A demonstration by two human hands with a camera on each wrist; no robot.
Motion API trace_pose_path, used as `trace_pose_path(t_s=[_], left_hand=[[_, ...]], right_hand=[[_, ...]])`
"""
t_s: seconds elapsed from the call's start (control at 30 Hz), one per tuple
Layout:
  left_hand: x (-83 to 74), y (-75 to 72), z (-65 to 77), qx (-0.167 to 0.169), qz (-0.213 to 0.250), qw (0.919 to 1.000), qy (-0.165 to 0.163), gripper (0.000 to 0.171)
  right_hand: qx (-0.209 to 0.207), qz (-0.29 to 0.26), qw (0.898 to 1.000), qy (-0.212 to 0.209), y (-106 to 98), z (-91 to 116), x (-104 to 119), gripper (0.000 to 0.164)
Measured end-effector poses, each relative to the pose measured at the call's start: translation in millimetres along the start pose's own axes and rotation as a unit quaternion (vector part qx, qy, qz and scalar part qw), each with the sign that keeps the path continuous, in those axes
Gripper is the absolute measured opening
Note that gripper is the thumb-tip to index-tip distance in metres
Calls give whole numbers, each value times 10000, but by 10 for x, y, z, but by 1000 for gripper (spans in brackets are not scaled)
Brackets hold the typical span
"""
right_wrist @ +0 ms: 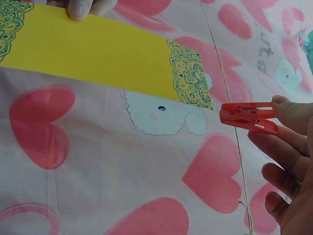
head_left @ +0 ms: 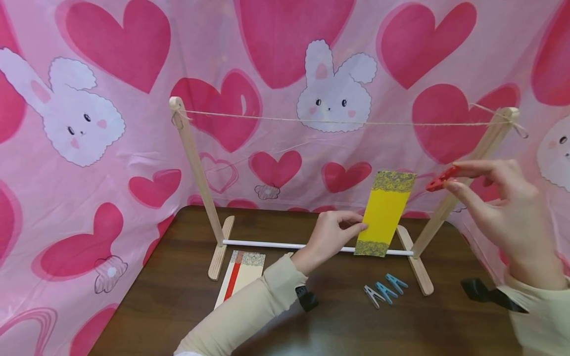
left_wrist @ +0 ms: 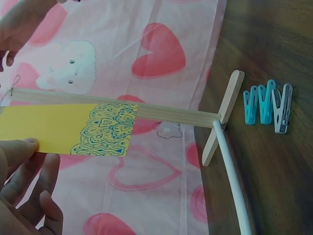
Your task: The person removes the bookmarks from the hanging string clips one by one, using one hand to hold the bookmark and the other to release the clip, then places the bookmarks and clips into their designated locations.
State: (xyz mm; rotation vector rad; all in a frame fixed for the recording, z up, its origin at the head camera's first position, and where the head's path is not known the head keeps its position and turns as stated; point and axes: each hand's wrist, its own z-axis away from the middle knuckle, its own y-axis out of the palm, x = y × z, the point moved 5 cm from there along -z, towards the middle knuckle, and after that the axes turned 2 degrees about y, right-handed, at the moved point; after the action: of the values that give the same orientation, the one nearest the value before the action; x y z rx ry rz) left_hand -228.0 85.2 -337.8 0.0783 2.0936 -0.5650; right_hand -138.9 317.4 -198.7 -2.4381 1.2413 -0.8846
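A yellow card (head_left: 385, 213) with lacy patterned bands at both ends is pinched at its left edge by my left hand (head_left: 331, 236). The card stands nearly upright, leaning a little, below the string (head_left: 285, 118) of a wooden frame. To its right, my right hand (head_left: 512, 212) pinches a red clothespin (head_left: 443, 179) between thumb and fingers. In the right wrist view the tip of the clothespin (right_wrist: 247, 116) points at the card's patterned corner, with a small gap between them.
The frame has two wooden posts (head_left: 198, 173) and a white bottom rod (head_left: 262, 244). Two blue clothespins (head_left: 386, 292) and a whitish one (head_left: 373, 296) lie on the brown table (head_left: 338, 326). Cream cards with a red stripe (head_left: 240, 277) lie left. A pink heart-and-rabbit cloth (head_left: 276, 59) hangs behind.
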Motion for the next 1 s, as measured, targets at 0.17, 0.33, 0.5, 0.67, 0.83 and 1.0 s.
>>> trace_pose_path(t_s=[0.17, 0.33, 0.5, 0.67, 0.83, 1.0], left_hand=[[48, -24, 72, 52, 0, 9998, -193, 21], [54, -41, 136, 106, -38, 9997, -225, 21], [71, -61, 208, 143, 53, 9994, -317, 21], [111, -101, 288, 126, 134, 9992, -361, 20], [136, -166, 367, 90, 167, 9988, -454, 20], [172, -205, 436, 85, 283, 9980, -563, 20]], right_hand=[[-34, -85, 9996, -256, 25, 63, -29, 36], [-55, -158, 9996, -236, 38, 111, -36, 35], [104, -148, 9998, 26, 69, 165, -34, 43], [165, -397, 9990, 141, 102, 219, -51, 46], [169, -430, 9989, 112, 135, 257, -46, 53], [219, -492, 9980, -342, 172, 278, -17, 37]])
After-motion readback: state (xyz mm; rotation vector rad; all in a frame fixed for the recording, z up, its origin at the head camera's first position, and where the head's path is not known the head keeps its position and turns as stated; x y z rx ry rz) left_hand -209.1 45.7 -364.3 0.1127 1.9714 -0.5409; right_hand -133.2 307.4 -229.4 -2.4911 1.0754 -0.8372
